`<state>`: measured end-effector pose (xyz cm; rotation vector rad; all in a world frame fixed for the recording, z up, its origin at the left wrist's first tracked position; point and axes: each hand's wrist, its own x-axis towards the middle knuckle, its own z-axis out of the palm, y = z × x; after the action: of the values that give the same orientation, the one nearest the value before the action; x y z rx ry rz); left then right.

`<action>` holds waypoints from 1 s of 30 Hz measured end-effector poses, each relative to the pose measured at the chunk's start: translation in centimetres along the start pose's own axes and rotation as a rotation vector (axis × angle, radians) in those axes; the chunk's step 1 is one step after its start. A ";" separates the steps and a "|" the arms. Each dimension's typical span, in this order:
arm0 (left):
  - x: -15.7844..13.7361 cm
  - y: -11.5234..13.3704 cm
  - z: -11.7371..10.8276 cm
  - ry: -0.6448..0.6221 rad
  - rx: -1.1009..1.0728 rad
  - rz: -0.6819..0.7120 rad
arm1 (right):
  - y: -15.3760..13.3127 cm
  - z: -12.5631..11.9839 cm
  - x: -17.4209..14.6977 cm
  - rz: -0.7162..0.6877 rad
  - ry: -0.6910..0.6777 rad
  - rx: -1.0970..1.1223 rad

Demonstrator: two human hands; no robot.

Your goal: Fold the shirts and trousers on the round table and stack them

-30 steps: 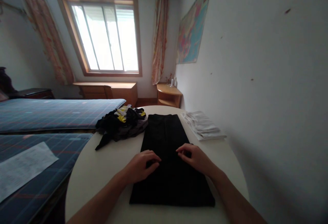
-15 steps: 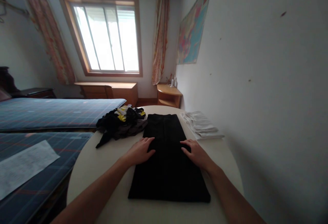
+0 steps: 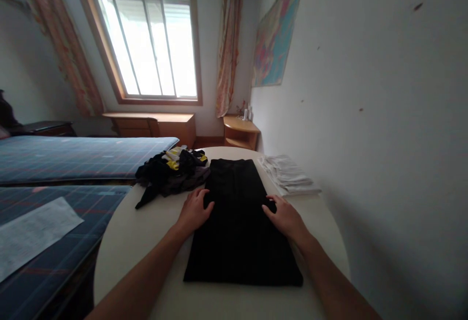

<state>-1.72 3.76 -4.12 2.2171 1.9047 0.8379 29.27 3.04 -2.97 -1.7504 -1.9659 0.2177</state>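
A long black garment [image 3: 241, 242], which looks like folded trousers, lies flat on the round cream table [image 3: 157, 251]. Its narrower end, with what seems a waistband, points away from me. At its left edge rests my left hand [image 3: 193, 211], fingers bent and thumb apart. Across from it, my right hand [image 3: 287, 215] touches the right edge, its thumb and fingers also spread. Neither hand is closed round the cloth. The undersides of the fingers are partly hidden.
A crumpled pile of black, grey and yellow clothes [image 3: 175, 169] sits at the table's far left. Folded white cloth [image 3: 287, 174] lies at the far right, near the wall [image 3: 395, 164]. Mattresses [image 3: 84, 156] stand to the left, one bearing a paper sheet [image 3: 36, 232].
My hands have moved outward from the garment's upper surface to its two side edges. The garment lies much as before; the view has tilted slightly down.
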 end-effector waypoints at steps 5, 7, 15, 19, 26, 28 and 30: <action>-0.1 0.8 -0.9 -0.061 0.090 -0.111 | 0.1 -0.1 0.0 0.067 -0.026 -0.008; -0.1 1.2 -1.2 -0.088 0.086 -0.169 | 0.1 -0.2 0.0 0.094 -0.033 -0.040; -0.2 1.2 -2.0 -0.197 0.096 -0.221 | 0.7 -0.5 -0.1 -0.005 -0.102 -0.027; -0.2 1.5 -2.4 -0.217 0.092 -0.200 | 0.6 -0.8 -0.2 -0.002 -0.159 -0.008; -0.8 1.3 -3.9 -0.337 -0.028 -0.162 | 0.2 -2.4 -2.0 0.006 -0.282 0.018; -1.1 1.0 -4.5 -0.413 -0.040 -0.135 | 0.4 -2.8 -3.1 0.003 -0.316 0.040; -1.5 0.8 -5.1 -0.493 -0.025 -0.094 | 0.6 -3.3 -4.2 0.001 -0.344 0.064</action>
<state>-3.44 0.82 0.01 2.0508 1.7223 0.2604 31.48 -1.62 -1.47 -1.7644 -2.1650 0.6103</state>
